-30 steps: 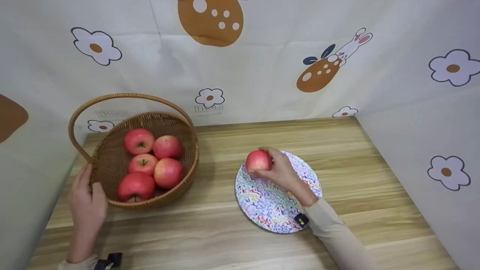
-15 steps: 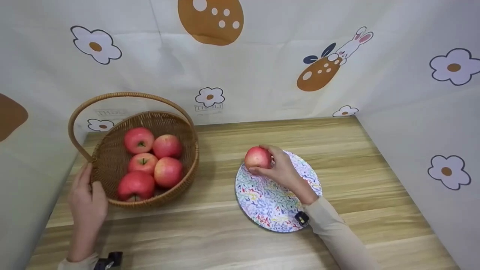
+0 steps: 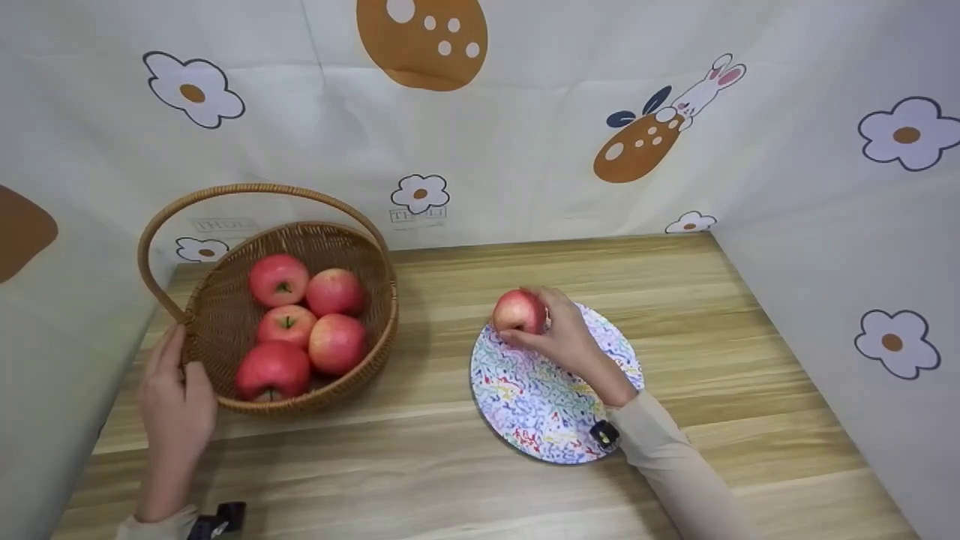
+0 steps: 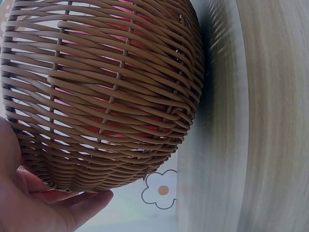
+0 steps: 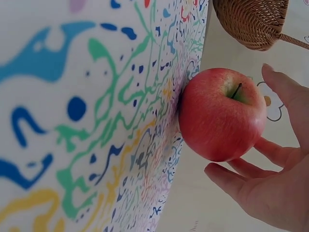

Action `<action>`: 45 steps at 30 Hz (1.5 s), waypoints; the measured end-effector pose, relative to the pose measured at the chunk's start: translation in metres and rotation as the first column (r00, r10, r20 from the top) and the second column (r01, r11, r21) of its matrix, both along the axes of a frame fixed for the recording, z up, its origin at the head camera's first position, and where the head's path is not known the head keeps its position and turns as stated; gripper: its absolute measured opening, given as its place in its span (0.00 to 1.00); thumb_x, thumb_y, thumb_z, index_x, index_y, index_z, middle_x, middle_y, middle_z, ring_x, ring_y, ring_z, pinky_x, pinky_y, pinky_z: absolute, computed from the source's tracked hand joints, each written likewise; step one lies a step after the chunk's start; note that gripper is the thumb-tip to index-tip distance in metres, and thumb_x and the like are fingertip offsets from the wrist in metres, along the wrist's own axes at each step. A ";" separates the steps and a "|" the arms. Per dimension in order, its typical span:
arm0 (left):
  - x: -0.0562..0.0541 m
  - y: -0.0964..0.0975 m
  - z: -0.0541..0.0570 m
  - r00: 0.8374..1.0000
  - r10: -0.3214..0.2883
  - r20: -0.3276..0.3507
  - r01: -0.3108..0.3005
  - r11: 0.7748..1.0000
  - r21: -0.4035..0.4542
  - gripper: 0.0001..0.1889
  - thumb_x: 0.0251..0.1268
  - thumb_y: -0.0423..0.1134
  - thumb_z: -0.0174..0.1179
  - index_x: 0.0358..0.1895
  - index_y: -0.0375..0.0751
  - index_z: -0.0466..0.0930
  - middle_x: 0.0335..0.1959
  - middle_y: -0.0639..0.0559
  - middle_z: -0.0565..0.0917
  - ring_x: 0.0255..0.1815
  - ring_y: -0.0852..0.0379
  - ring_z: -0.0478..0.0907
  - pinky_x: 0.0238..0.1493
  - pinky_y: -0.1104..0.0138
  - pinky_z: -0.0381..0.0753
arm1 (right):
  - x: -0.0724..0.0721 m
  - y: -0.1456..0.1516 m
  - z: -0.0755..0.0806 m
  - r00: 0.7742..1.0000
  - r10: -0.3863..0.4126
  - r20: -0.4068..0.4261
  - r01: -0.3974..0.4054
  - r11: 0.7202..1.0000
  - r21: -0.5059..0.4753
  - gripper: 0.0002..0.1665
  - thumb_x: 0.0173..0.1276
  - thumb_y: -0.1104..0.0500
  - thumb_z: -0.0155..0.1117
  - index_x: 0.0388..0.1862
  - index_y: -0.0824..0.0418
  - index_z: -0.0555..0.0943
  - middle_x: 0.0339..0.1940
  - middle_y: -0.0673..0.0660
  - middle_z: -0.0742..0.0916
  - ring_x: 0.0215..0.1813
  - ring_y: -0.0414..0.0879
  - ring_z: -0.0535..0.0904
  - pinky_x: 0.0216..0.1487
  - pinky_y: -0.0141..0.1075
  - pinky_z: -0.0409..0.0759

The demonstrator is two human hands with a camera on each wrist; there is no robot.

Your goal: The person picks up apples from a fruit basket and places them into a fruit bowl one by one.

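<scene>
At the left, a brown wicker basket (image 3: 300, 405) with a tall arched handle holds several red apples (image 3: 337, 345). My left hand (image 3: 176, 409) holds the basket by its near left rim; the left wrist view has the fingers (image 4: 91, 208) along that rim, partly hidden by the weave. To the right lies a round plate (image 3: 525, 405) with a multicoloured squiggle pattern. One apple (image 5: 219, 116) sits at the plate's far left edge, stem end turned toward my palm. My right hand (image 3: 566, 337) curls loosely round it, the fingertips close against its skin.
Both items stand on a wood-grain table (image 3: 420, 465). A pale cloth with flowers and a rabbit (image 3: 697, 101) hangs behind and along the sides, close behind the basket. Small dark cameras (image 3: 604, 435) sit at the wrists.
My right hand and its apple have shifted slightly toward the plate's far edge, and the apple has turned so a dark hollow shows. The left hand and basket stay put.
</scene>
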State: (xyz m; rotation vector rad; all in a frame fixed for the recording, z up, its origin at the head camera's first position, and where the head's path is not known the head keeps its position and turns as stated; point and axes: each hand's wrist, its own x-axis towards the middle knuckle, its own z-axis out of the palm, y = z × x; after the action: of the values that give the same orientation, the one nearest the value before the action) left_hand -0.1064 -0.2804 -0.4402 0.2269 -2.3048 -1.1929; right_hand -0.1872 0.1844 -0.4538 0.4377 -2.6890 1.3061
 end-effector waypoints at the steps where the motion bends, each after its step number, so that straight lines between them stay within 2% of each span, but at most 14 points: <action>1: 0.000 0.000 0.000 1.000 0.000 0.003 0.000 1.000 -0.001 0.28 0.76 0.27 0.37 0.75 0.19 0.63 0.78 0.23 0.64 0.80 0.28 0.57 0.82 0.41 0.52 | 0.000 0.000 0.001 1.000 -0.001 -0.003 0.001 1.000 0.002 0.44 0.59 0.53 0.84 0.69 0.70 0.77 0.65 0.69 0.83 0.66 0.64 0.78 0.64 0.58 0.81; 12: 0.000 -0.001 0.001 1.000 0.000 0.003 0.000 1.000 -0.003 0.28 0.75 0.27 0.38 0.75 0.18 0.63 0.78 0.22 0.64 0.80 0.27 0.57 0.82 0.41 0.51 | -0.003 0.001 0.009 1.000 0.000 0.014 0.000 1.000 0.013 0.45 0.60 0.53 0.84 0.72 0.69 0.75 0.68 0.68 0.81 0.68 0.64 0.78 0.63 0.56 0.82; 23: 0.001 -0.001 0.002 1.000 0.006 0.012 -0.006 1.000 -0.005 0.28 0.75 0.27 0.38 0.75 0.18 0.64 0.78 0.23 0.63 0.80 0.27 0.57 0.82 0.41 0.52 | -0.005 -0.002 0.019 0.996 0.031 -0.084 -0.030 0.999 0.022 0.43 0.59 0.56 0.84 0.70 0.70 0.77 0.68 0.69 0.82 0.71 0.67 0.75 0.68 0.60 0.76; 32: 0.000 -0.001 0.001 1.000 0.013 -0.001 -0.013 1.000 -0.014 0.28 0.74 0.27 0.39 0.74 0.18 0.65 0.77 0.23 0.65 0.80 0.27 0.58 0.82 0.41 0.53 | -0.007 -0.008 0.032 0.998 0.036 -0.060 -0.034 0.999 0.030 0.44 0.59 0.55 0.84 0.71 0.68 0.77 0.70 0.69 0.80 0.74 0.66 0.73 0.72 0.62 0.73; 37: -0.001 -0.002 0.000 1.000 0.013 0.006 -0.013 1.000 -0.010 0.28 0.75 0.27 0.39 0.75 0.18 0.64 0.78 0.23 0.64 0.80 0.27 0.58 0.82 0.42 0.52 | -0.007 -0.014 0.040 0.997 0.041 -0.062 -0.039 0.999 0.034 0.44 0.60 0.54 0.84 0.71 0.68 0.76 0.70 0.69 0.80 0.73 0.66 0.73 0.69 0.61 0.76; 45: 0.000 0.000 -0.002 1.000 -0.001 -0.021 0.001 1.000 -0.001 0.27 0.76 0.27 0.39 0.74 0.19 0.65 0.78 0.24 0.64 0.80 0.28 0.58 0.82 0.42 0.52 | -0.007 -0.033 0.054 0.991 0.105 -0.083 -0.103 0.994 0.026 0.43 0.61 0.54 0.83 0.72 0.67 0.76 0.70 0.67 0.81 0.74 0.65 0.73 0.73 0.60 0.72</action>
State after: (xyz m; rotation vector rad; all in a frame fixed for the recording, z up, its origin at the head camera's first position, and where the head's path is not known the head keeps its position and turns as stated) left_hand -0.1059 -0.2805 -0.4421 0.2120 -2.2874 -1.1884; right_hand -0.1939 0.1517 -0.3994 0.6286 -2.6459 1.2546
